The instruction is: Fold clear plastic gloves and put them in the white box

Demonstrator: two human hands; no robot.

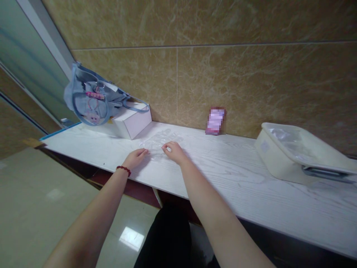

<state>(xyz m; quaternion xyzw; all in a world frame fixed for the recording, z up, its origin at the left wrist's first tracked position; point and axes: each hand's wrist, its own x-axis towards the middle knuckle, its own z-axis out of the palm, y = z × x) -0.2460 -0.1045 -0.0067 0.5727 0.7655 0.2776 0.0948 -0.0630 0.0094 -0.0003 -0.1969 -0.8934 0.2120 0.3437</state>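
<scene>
A thin clear plastic bag (160,139) lies crumpled on the white wood-grain tabletop (223,167). My left hand (135,158), with a dark red bead bracelet (123,170) on its wrist, pinches the bag's left near edge between closed fingers. At the bag's right side, the thumb and index finger of my right hand (173,152) are pressed together on the plastic. Both hands rest low over the table, a short gap apart, with the bag spread between and beyond them.
A light blue bag (97,98) sits on a white box (136,123) at the back left. A phone (215,121) leans against the marbled wall. At the right stands a cream bin (279,158) with clear plastic inside.
</scene>
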